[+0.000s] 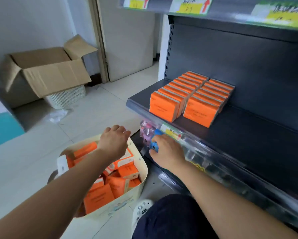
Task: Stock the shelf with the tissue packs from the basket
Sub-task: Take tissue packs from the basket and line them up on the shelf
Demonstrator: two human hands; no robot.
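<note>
Orange, flat rectangular tissue packs (190, 96) stand upright in two neat rows on the dark grey metal shelf (248, 128), faces toward the aisle, the rows side by side and running back toward the rear panel. Each pack shows a pale edge and small dark print on its front. More of the same orange packs (100, 195) lie jumbled in a cream, round-cornered basket (143, 171) on the pale tiled floor (96, 107) just beside the shelf's lower ledge.

The left hand (114, 144) hovers over the basket's far rim, palm down, fingers loosely curled and holding nothing that can be seen. The right hand (167, 152) reaches to the lower ledge below the shelf, fingers spread over small blue and pink packaged items (149, 135); whether it grips one cannot be told.

A clear plastic price rail (193, 147) runs along the shelf's front edge, carrying a yellow tag with a red arrow (172, 132). Similar yellow tags (189, 5) mark the shelf above.

Against the white wall at left, an open brown cardboard box (46, 71) rests on a white woven basket (67, 97), its flaps hanging outward. A pale door frame (100, 40) stands beside it. The person's dark trouser knee (170, 219) and a white shoe (141, 209) show at the bottom.
</note>
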